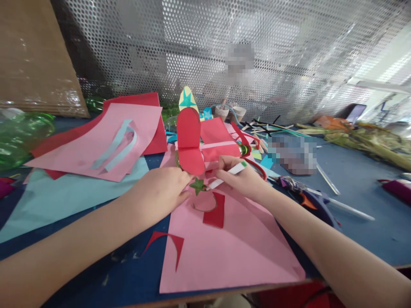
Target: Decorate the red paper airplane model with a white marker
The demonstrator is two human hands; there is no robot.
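Observation:
My left hand (168, 186) is closed, with a small green star (198, 186) sticking out at its fingertips. My right hand (240, 175) grips a slim white marker (229, 174) with a green end; its thin tip points at the star's right side. Just beyond my left hand stands a folded red paper shape (189, 128) with rounded ends, its lower half close to my fingers. Under both hands lies a large pink sheet (231, 256), bearing a red paper scrap (214, 214) and a thin dark curve. My left fingertips are partly hidden.
A curved red offcut (167, 241) lies left of the pink sheet. Stacked pink (135, 128), red and light blue papers (73, 196) sit on the left beside green plastic bottles (25, 137). Straws (340, 203), paper bits and dry leaves (369, 137) spread over the blue table's right.

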